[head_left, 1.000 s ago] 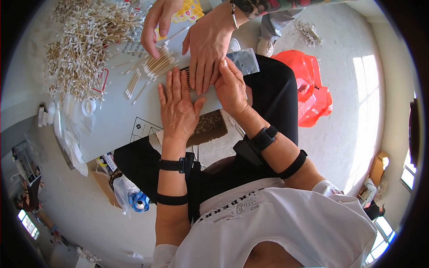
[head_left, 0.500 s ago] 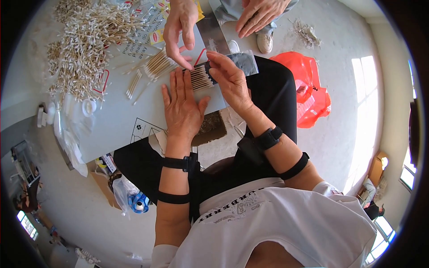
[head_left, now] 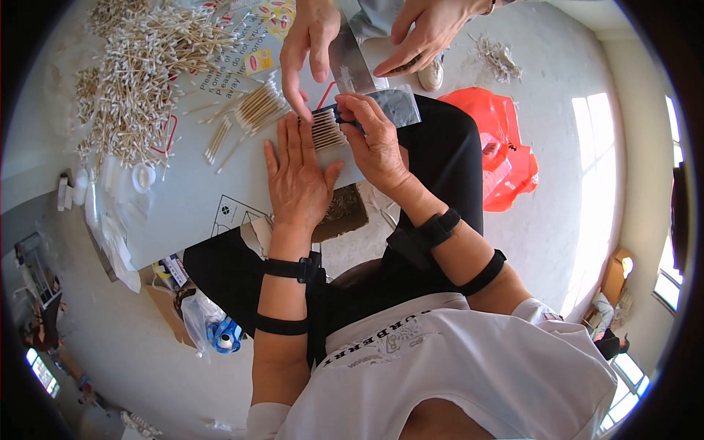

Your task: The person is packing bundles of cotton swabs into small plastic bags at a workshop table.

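One row of swabs (head_left: 327, 132) lies on the counter (head_left: 180, 209) between a person's left hand (head_left: 299, 183), flat with fingers outstretched at the row's left end, and right hand (head_left: 378, 139), bent over its right end by a dark strip (head_left: 342, 114); whether that thumb and fingers clamp anything cannot be told. A co-worker's pointing hand (head_left: 314, 51) reaches in from the far side, fingertip beside the row. In such crowding, a stray nudge could skew the row, and a push from the left fingers could roll swabs toward the near edge, where an open box (head_left: 345, 213) shows below. The count: four hands, including the co-worker's other hand (head_left: 433, 33) at far right; one row, perhaps a dozen swabs, too tightly packed for certainty; one fan (head_left: 260, 108) and one small bunch (head_left: 218, 141) to its left; one heap (head_left: 161, 66) at far left, beyond counting; one red bag (head_left: 506, 165) at right.
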Available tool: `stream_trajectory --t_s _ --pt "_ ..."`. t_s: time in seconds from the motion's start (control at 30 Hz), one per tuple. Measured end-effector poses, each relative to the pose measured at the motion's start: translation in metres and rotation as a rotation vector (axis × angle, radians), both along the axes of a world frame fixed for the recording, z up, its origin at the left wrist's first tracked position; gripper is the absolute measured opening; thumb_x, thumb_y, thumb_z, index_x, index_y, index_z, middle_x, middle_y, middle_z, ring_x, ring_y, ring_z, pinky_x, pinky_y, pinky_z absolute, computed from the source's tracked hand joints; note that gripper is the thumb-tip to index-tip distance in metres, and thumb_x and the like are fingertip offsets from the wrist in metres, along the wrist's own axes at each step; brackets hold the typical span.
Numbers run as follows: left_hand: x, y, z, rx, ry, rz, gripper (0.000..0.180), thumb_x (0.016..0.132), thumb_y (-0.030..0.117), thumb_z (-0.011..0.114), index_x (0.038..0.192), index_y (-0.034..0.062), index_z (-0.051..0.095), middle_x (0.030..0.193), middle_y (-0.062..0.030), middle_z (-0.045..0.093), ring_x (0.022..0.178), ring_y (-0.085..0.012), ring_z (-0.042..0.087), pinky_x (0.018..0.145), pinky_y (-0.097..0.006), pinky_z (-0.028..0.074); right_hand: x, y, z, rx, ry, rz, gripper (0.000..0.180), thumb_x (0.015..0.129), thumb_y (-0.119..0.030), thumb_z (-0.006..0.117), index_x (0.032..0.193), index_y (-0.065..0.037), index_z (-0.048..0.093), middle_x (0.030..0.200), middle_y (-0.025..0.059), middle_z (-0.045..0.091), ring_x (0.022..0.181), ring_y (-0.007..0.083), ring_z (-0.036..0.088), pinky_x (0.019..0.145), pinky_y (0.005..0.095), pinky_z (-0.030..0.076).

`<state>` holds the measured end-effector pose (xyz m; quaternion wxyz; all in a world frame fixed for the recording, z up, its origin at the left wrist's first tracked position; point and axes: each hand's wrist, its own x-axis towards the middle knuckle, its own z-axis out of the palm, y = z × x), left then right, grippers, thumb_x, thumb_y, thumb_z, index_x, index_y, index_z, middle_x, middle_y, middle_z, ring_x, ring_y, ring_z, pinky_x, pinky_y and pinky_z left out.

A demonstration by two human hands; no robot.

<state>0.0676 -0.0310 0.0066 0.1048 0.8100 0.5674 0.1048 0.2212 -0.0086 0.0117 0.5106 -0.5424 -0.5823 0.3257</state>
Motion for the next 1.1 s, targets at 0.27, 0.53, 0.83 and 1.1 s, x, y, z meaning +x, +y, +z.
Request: stream_trajectory --t_s 0.27,0.53,0.83,1.1 --pt "-0.001 0.0 -0.004 0.015 -0.012 0.007 0.085 0.09 0.047 0.057 0.151 0.0003 0.022 0.156 -0.0197 0.024 0.147 -0.0321 0.019 0.118 -0.052 0.012 0.028 0.009 0.019 0.138 -0.802 0.411 0.053 0.071 -0.018 0.076 0.121 -0.012 0.062 0.135 0.0043 0.053 0.122 0.0287 0.047 0.101 0.0438 0.041" --pt "-0.002 0.0 -0.003 -0.005 -0.019 0.009 0.081 0.091 0.045 0.056 0.151 0.001 0.024 0.157 -0.0192 0.022 0.147 -0.0324 0.017 0.118 -0.053 0.012 0.021 0.004 0.013 0.159 -0.816 0.259 0.06 0.073 -0.021 0.075 0.129 -0.012 0.057 0.139 0.0043 0.05 0.124 0.0297 0.045 0.101 0.0426 0.039" --pt "0.0 0.0 0.001 -0.034 0.019 0.02 0.085 0.089 0.045 0.06 0.151 -0.0002 0.023 0.159 -0.0159 0.019 0.149 -0.0295 0.014 0.119 -0.049 0.009 0.03 0.003 0.002 0.206 -0.935 0.334 0.062 0.076 -0.027 0.072 0.133 -0.012 0.054 0.143 0.0036 0.047 0.129 0.0262 0.041 0.102 0.044 0.034" --pt "0.002 0.001 0.001 -0.035 -0.008 0.035 0.081 0.09 0.041 0.059 0.151 0.001 0.024 0.159 -0.0151 0.02 0.148 -0.0298 0.015 0.119 -0.049 0.012 0.033 0.004 0.001 0.259 -0.937 0.353 0.052 0.079 -0.025 0.07 0.128 -0.01 0.058 0.137 0.0005 0.053 0.129 0.0228 0.041 0.103 0.0436 0.032"
